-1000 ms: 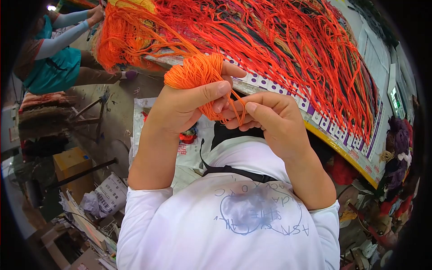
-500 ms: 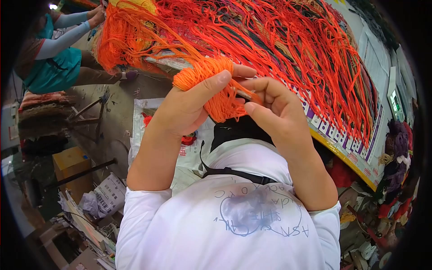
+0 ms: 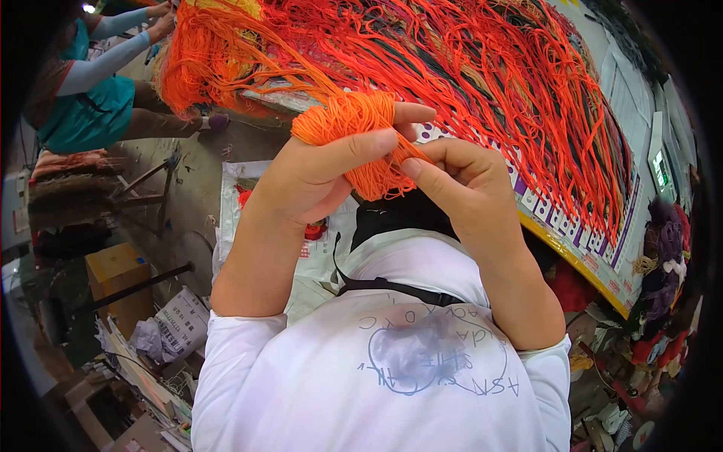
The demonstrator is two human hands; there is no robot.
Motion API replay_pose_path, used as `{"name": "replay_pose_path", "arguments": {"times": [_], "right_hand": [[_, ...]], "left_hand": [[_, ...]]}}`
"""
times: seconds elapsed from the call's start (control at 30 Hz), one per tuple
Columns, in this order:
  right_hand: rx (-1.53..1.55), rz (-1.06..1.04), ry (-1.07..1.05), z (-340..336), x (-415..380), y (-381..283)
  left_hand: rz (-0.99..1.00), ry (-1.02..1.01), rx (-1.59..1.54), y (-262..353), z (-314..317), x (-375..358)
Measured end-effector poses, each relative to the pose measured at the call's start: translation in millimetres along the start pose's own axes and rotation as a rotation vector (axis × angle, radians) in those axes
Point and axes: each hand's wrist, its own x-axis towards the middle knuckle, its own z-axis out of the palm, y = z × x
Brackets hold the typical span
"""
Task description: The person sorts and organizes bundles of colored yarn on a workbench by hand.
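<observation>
Orange yarn [image 3: 343, 117] is wrapped in a thick bundle around my left hand [image 3: 320, 169], whose thumb presses along it while the index finger sticks out to the right. Loops of the bundle hang below that hand. My right hand [image 3: 467, 177] pinches a few orange strands between thumb and fingertips, just right of the left thumb; its other fingers are curled. From the bundle, strands run up and left to a heap of orange yarn [image 3: 207, 71] on the table.
Red, orange and dark cords [image 3: 482, 90] cover the table [image 3: 561, 252], which has a yellow edge. At upper left stands a person in a teal apron [image 3: 90, 117]. A cardboard box [image 3: 117, 271] is at left; purple yarn [image 3: 666, 241] hangs at right.
My right thumb and fingers have closed in beside the left thumb, pulling strands taut. A small metallic glint seen between the hands earlier is now hidden. The yarn bundle has shifted slightly.
</observation>
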Motion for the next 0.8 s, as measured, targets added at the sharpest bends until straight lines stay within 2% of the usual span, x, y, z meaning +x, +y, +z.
{"name": "replay_pose_path", "arguments": {"times": [0.07,0.4,0.57,0.8], "right_hand": [[0.066,0.073,-0.054,-3.6,-2.3,-3.0],[0.198,0.133,-0.089,-5.4,-8.5,-4.3],[0.409,0.180,-0.196,-6.2,-9.7,-2.6],[0.438,0.207,-0.233,-6.6,-9.7,-5.2]], "left_hand": [[-0.004,-0.025,0.008,0.9,-1.3,-0.9],[-0.021,-0.001,0.010,3.0,2.9,-4.9],[-0.052,-0.023,-0.021,2.1,-0.5,-3.8],[-0.039,-0.022,-0.004,4.0,4.5,-2.9]]}}
